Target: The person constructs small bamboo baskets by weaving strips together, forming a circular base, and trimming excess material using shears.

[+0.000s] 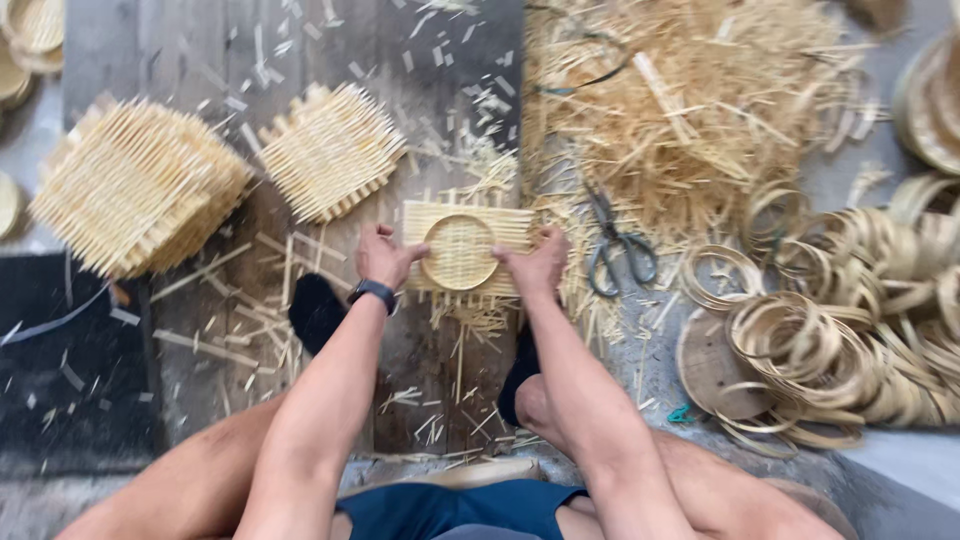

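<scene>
A square woven bamboo mat (505, 225) lies on the wooden board (190, 50) in front of me, with a round bamboo ring (459, 252) pressed into its middle. My left hand (383, 256), with a dark watch on the wrist, grips the left side of the mat and ring. At the right side my right hand (536, 264) presses on them with the thumb at the ring's rim. Both feet in dark socks rest below the mat.
Two stacks of woven mats (135, 185) (332, 150) lie at the left. Scissors (618, 245) lie right of the mat, beside a heap of bamboo offcuts (690, 100). Several bamboo rings (830, 340) are piled at the right. Splinters litter the board.
</scene>
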